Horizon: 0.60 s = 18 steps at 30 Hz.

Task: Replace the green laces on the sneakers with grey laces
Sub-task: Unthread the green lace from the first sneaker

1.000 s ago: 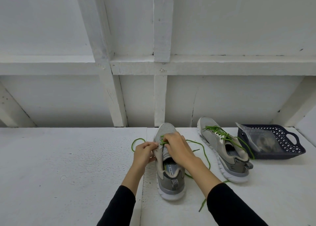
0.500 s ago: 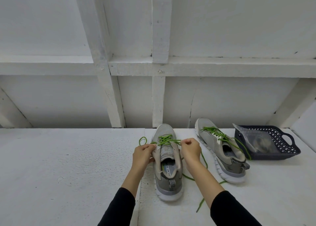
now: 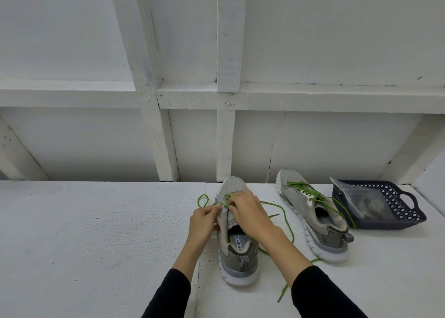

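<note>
Fingers of both hands work the green lace (image 3: 277, 208) low on the near sneaker (image 3: 237, 248), toe toward twelve o'clock: left hand (image 3: 204, 221) pinches it at nine, right hand (image 3: 250, 213) apparently hooks a crossing at centre.

Bare workroom: white-painted timber framing (image 3: 226, 41), white bench (image 3: 96, 233)

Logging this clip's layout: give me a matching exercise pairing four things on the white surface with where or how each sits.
Things:
1. near sneaker
2. far sneaker
3. clear bag
4. dark basket

States:
A. far right on the surface
B. lying in the basket
C. under both hands, green lace partly pulled out
D. untouched, green lace fully threaded

Pairs: 1-C, 2-D, 3-B, 4-A
</note>
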Tool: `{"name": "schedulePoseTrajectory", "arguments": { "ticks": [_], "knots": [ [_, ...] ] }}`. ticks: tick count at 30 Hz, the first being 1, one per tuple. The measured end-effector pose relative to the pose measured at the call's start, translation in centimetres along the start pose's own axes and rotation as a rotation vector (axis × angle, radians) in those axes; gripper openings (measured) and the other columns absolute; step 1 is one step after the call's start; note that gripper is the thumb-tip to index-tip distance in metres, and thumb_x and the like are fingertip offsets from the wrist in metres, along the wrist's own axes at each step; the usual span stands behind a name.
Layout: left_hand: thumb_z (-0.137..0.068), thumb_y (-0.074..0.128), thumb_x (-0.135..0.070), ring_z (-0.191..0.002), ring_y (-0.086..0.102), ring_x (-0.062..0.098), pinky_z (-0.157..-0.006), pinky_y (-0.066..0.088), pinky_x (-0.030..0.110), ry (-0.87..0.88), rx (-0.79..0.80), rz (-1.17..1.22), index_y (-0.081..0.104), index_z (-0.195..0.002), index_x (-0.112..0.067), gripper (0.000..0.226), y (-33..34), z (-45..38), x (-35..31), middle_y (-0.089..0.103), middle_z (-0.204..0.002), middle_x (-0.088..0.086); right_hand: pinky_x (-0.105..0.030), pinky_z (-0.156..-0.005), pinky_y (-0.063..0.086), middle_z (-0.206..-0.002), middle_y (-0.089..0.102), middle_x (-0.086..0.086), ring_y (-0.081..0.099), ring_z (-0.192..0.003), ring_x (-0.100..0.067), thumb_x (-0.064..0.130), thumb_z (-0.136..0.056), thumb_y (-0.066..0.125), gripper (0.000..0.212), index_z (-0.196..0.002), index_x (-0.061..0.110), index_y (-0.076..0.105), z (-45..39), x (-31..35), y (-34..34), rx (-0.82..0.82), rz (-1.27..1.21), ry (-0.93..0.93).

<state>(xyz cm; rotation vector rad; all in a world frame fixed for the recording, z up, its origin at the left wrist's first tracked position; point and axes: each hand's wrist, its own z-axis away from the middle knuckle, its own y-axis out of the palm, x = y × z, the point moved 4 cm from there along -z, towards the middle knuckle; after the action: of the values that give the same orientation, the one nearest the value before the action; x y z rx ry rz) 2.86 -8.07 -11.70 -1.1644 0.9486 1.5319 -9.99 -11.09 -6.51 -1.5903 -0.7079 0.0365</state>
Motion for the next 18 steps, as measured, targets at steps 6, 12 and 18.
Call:
{"name": "schedulePoseTrajectory", "arguments": {
  "ticks": [6,12,18],
  "knots": [
    [-0.095,0.059,-0.026,-0.094,0.068,0.024,-0.079,0.060,0.042,0.031,-0.020,-0.025,0.073,-0.088,-0.015,0.019,-0.1,-0.6,0.5,0.070,-0.101,0.012,-0.017,-0.070,0.040,-0.085,0.061,0.001,0.056,-0.085,-0.015,0.017,-0.098,0.051,0.017,-0.082,0.015,0.057,0.2,-1.0,-1.6,-0.211,-0.561,0.286],
    [-0.096,0.059,-0.026,-0.104,0.063,0.015,-0.084,0.057,0.038,0.068,-0.054,-0.056,0.069,-0.107,-0.024,0.015,-0.3,-0.7,0.6,0.063,-0.115,-0.007,-0.026,-0.059,0.054,-0.073,0.057,-0.006,0.059,-0.054,-0.015,0.017,-0.105,0.034,0.021,-0.087,0.012,0.044,1.3,-3.7,-3.8,-0.486,-1.436,0.551],
    [-0.099,0.053,-0.025,-0.110,0.060,0.013,-0.095,0.051,0.049,0.191,-0.042,-0.195,0.071,-0.107,-0.034,0.022,-0.1,-0.2,0.0,0.063,-0.113,-0.021,-0.029,-0.054,0.034,-0.064,0.051,0.000,0.042,-0.056,-0.012,0.020,-0.102,0.043,0.021,-0.082,0.013,0.050,1.7,-6.0,-4.4,-0.434,-0.727,0.478]
  ]
}}
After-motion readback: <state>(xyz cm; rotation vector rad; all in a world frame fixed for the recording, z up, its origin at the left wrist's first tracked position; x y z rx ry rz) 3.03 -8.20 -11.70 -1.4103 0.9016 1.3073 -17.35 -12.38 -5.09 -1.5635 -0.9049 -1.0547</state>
